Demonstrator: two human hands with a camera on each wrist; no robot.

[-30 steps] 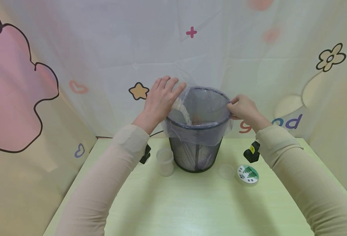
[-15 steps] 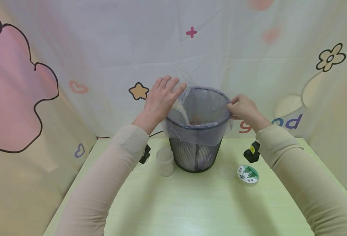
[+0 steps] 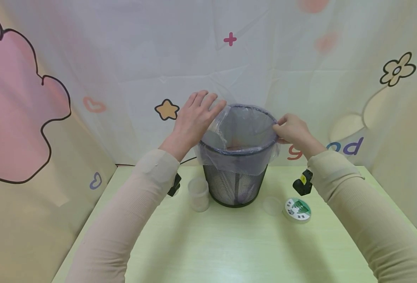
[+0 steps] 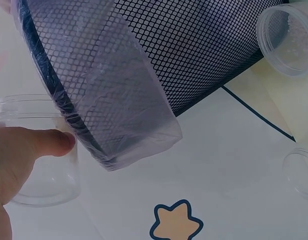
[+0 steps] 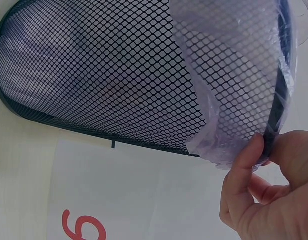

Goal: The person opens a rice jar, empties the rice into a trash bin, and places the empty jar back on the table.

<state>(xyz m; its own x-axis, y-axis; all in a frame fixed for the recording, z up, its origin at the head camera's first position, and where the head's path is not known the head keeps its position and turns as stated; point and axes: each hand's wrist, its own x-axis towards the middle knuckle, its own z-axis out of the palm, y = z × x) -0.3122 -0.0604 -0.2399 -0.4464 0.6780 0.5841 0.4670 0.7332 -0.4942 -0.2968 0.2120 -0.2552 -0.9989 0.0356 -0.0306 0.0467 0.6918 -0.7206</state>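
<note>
A black mesh wastebasket point(image 3: 236, 188) stands upright, lined with a translucent plastic bag point(image 3: 247, 167) folded over its rim. My left hand point(image 3: 194, 120) holds a clear plastic jar point(image 4: 51, 180), tipped over the left side of the rim; in the left wrist view the thumb lies across the jar's wall. From the jar a thin trail of white grains point(image 3: 222, 136) falls into the lined basket. On the opposite side, my right hand point(image 3: 293, 129) pinches the rim and the bag's edge between thumb and fingers. Most of the jar is hidden behind the left hand in the head view.
Left of the basket stands another clear jar point(image 3: 198, 196), with white grains in it in the left wrist view. To the right lie a clear lid point(image 3: 272, 206) and a round container with a green-and-white label point(image 3: 298, 208). A printed cloth point(image 3: 141, 59) hangs close behind.
The white stream from the jar has thinned to a few grains. My left hand has tipped very slightly further right; the right hand stays on the rim.
</note>
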